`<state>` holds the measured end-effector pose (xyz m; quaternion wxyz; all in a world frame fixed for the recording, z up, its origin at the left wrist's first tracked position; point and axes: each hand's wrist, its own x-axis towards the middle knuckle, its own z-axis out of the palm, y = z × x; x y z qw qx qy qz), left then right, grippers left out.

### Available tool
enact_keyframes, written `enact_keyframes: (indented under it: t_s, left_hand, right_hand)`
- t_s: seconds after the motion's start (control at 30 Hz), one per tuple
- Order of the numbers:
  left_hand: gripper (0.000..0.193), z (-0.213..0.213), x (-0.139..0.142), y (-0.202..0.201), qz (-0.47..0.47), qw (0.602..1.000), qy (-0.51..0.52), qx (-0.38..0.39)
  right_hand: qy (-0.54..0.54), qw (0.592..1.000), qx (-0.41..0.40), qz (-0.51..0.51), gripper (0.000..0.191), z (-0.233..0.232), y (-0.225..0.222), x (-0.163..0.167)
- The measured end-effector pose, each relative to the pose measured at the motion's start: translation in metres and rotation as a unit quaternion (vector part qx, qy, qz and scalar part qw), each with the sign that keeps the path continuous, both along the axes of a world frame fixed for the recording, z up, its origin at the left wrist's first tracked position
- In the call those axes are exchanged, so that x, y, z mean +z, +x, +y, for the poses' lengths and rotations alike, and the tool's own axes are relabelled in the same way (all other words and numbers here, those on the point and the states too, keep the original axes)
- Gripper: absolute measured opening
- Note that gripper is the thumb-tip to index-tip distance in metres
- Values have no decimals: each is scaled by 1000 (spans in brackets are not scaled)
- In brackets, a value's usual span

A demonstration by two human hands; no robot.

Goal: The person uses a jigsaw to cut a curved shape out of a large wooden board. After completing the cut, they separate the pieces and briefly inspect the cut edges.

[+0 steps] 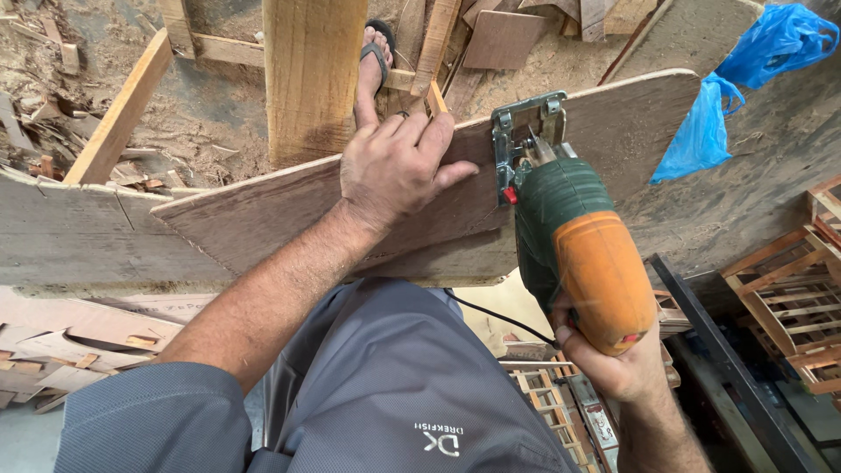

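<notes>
Thin plywood panel [263, 215] lying flat across a rough grey workbench [70, 236], far edge curved, sticking out past the bench on the near side. Green and orange jigsaw [574, 245] standing on the panel's right part, metal base plate [521, 131] flat on the wood, black cord trailing back toward the body. Right hand [613, 363] wrapped tight round the orange handle from below, fingers closed on it. Left hand [399, 166] pressed palm down on the panel just left of the saw, fingers slightly spread and reaching over the far edge, thumb pointing at the base plate. Beyond the panel, an upright wooden plank [311, 79], a foot in a sandal [375, 57], sawdust and offcuts on the floor. To the right, blue plastic bags [736, 88] and stacked wooden frames [788, 289]
</notes>
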<state>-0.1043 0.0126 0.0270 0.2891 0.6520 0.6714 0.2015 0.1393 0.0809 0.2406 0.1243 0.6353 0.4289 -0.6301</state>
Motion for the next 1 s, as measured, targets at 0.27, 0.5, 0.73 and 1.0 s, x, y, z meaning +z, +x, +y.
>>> enact_keyframes:
  t_s: [0.27,0.5,0.73,1.0]
  left_hand:
    - [64,-3,-2,4,-1,1000,-15,-13]
    - [65,-5,-2,6,-10,999,-32,-20]
    - [63,-6,-1,5,-3,1000,-20,-15]
    - [64,-2,0,5,-8,999,-24,-20]
  right_hand:
    - [-15,999,-26,-24,22,-3,1,1]
    - [-14,999,-34,-18,25,-4,2,0]
    - [-2,999,-42,-2,23,-4,-1,0]
    - [-2,999,-39,-7,23,2,-7,0]
